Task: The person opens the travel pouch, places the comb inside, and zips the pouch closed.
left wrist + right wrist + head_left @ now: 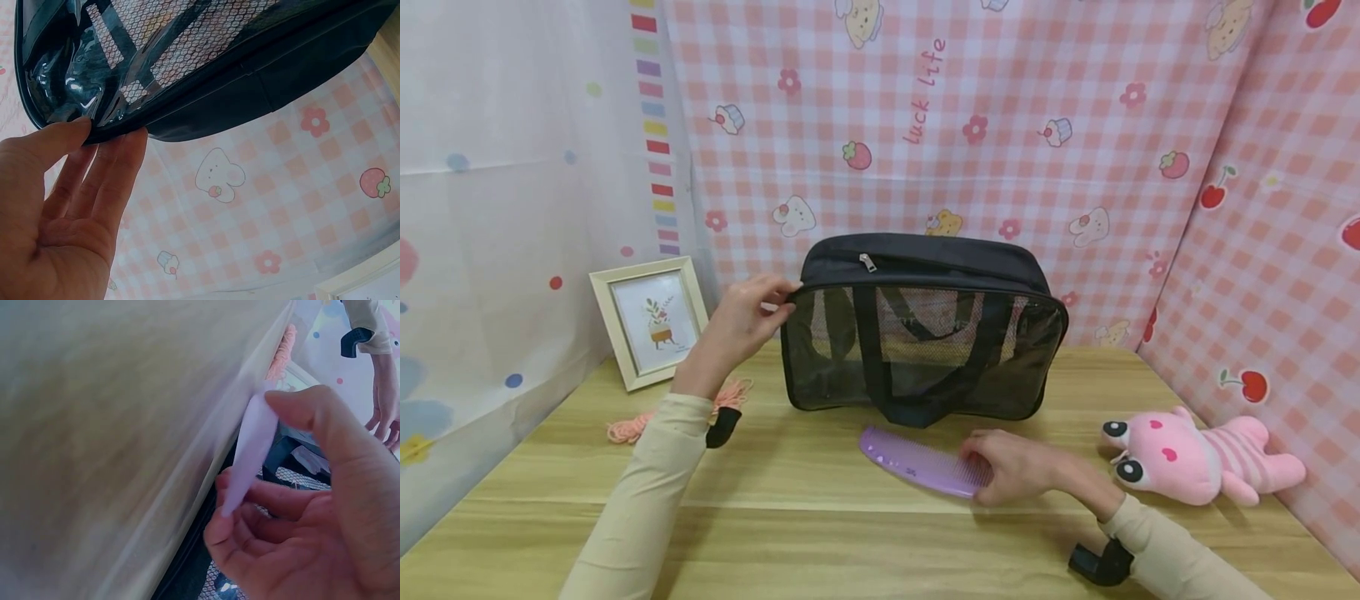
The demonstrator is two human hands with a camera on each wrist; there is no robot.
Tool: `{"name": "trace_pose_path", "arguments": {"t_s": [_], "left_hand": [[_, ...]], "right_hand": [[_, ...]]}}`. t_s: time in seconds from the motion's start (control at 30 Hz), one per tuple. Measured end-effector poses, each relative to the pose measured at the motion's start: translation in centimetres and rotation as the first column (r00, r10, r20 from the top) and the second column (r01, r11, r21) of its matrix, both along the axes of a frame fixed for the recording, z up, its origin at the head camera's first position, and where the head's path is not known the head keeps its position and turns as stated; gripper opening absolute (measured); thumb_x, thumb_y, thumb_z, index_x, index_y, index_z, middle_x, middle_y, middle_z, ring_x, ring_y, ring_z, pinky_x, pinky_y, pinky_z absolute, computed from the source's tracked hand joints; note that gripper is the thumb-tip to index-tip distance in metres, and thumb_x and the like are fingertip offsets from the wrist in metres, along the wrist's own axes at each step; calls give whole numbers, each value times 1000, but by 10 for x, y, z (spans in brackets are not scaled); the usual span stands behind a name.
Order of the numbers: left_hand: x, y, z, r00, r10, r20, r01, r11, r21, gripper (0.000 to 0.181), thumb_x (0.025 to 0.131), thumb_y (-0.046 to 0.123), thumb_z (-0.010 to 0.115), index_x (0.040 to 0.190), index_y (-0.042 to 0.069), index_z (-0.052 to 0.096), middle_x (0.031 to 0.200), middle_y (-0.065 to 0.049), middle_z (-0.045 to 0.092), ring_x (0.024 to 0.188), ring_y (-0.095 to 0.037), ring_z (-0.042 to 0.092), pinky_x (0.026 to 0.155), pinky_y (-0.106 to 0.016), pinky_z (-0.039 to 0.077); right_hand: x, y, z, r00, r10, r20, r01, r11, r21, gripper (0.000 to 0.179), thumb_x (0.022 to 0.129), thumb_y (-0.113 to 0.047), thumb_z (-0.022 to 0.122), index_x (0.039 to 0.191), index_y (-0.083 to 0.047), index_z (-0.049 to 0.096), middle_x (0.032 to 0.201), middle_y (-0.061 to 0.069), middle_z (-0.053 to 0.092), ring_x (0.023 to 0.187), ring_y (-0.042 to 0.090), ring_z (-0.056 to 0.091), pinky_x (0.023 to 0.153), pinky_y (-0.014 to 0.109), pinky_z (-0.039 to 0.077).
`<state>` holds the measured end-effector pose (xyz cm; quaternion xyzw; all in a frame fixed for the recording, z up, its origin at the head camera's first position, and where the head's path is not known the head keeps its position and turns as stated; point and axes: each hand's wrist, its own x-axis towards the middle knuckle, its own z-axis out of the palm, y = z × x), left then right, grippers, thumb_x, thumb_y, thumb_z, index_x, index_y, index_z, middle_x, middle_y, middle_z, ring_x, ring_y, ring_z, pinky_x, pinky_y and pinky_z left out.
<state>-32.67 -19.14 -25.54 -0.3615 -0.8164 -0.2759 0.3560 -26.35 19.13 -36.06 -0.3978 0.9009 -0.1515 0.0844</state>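
A black bag [925, 258] with see-through front, mesh and dark strap handles stands upright at the back middle of the table. My left hand [741, 321] pinches its upper left corner; in the left wrist view the thumb lies on the clear side and the fingers [128, 162] behind the piped edge. In front of the bag, my right hand [1018, 467] grips one end of a purple comb [917, 462] between thumb and fingers. The comb's teeth face the bag. The right wrist view shows the comb [253, 450] end-on between thumb and fingertips.
A framed plant picture [651, 321] leans at the back left. Pink-orange yarn [628, 427] lies partly behind the left sleeve. A pink plush toy [1195, 458] lies at the right. Patterned cloth [970, 175] hangs behind the wooden table [805, 542].
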Motion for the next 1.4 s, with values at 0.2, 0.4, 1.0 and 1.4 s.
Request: {"name": "trace_pose_path", "arguments": {"t_s": [0.2,0.4,1.0,1.4], "left_hand": [[0,0,0,1000,-4,10,4,1000,-4,21,83,-8,67,103,-1,66,102,-17,65,82,-29,66,65,-38,59],[1,0,-1,1000,-3,17,3,1000,1,22,83,-8,67,104,-1,66,103,-17,65,82,-29,66,65,-38,59],[0,1,-1,1000,-11,0,11,1000,4,22,83,-9,68,103,-2,66,102,-17,65,81,-28,66,64,-38,59],[1,0,0,1000,-11,9,11,1000,7,22,83,-9,67,103,-2,66,102,-18,65,82,-29,66,65,-38,59]], "right_hand": [[1,-2,0,996,88,-30,-89,996,-30,38,70,-19,75,103,-6,63,89,-7,52,75,6,48,62,17,44],[0,-3,0,987,149,-64,-153,986,-64,35,69,-19,75,100,-8,63,84,-7,51,71,6,47,58,15,41],[0,-2,5,973,149,-176,-171,978,-120,34,65,-16,75,97,-13,65,83,-9,53,69,6,49,56,13,41],[-2,1,10,957,140,-255,-191,964,-186,35,65,-18,74,99,-16,65,90,-11,55,71,5,49,57,14,42]]}}
